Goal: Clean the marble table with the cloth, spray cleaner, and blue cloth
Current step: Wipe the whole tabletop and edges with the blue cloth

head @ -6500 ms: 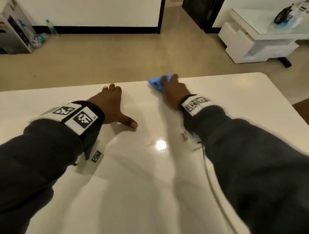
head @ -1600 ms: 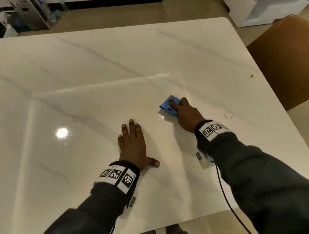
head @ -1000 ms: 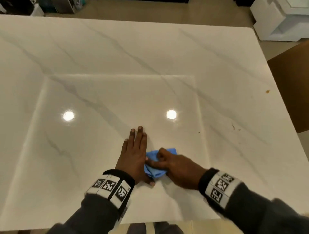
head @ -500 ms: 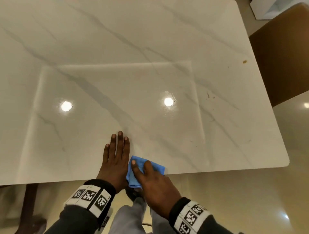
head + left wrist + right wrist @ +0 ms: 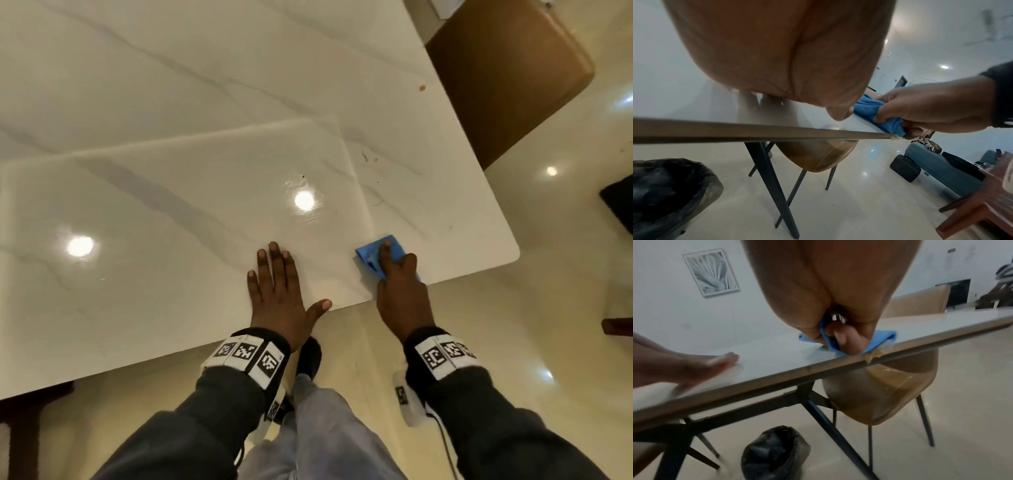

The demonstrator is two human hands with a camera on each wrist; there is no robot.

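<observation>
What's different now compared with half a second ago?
The right hand has slid the blue cloth rightward along the marble table's near edge, away from the left hand. It still grips the cloth; the left hand still rests flat.

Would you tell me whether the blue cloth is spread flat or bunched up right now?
Bunched up: the blue cloth is crumpled into folds under the right hand, whose fingers curl round it at the marble table edge.
</observation>
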